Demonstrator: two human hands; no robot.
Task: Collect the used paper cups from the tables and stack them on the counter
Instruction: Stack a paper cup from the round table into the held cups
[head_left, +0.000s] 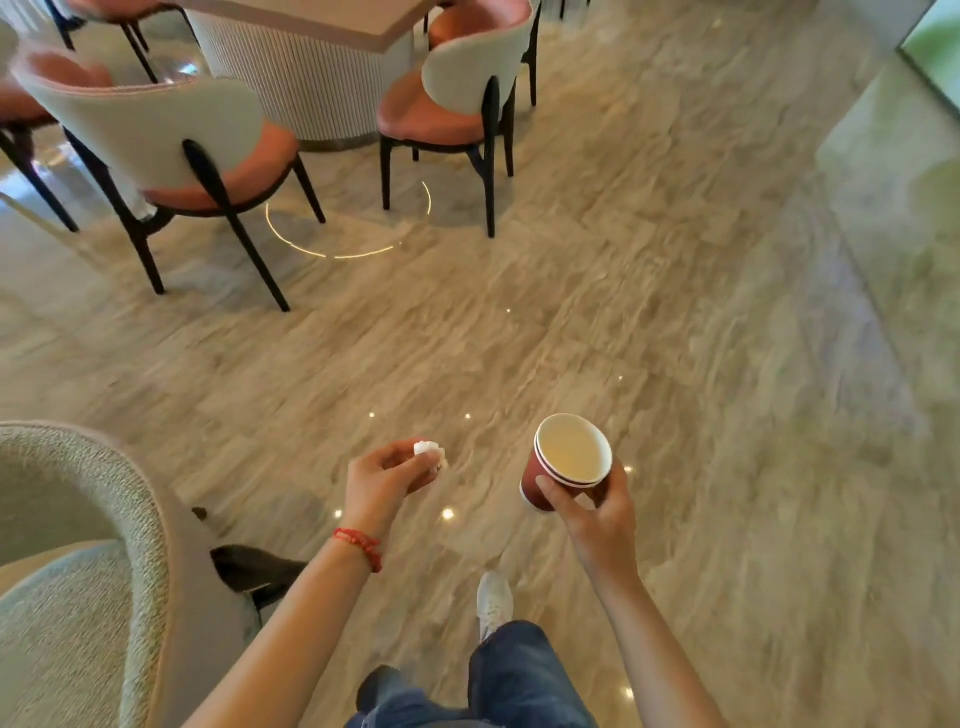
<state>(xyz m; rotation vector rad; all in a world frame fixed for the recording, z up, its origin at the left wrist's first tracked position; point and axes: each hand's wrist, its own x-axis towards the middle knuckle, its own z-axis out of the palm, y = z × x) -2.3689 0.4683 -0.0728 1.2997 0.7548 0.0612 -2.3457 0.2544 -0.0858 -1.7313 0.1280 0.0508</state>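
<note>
Carrying: right hand (597, 506) grips nested red cups (563, 465) upright, likely against drips.
Left hand (387, 475): pinches crumpled tissue (428, 449), kept apart.

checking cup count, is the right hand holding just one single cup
No, the right hand grips nested red paper cups: two white rims show, one inside the other.

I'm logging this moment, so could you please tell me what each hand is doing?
Left hand: pinches a crumpled white tissue.
Right hand: holds the nested red paper cups.
</note>
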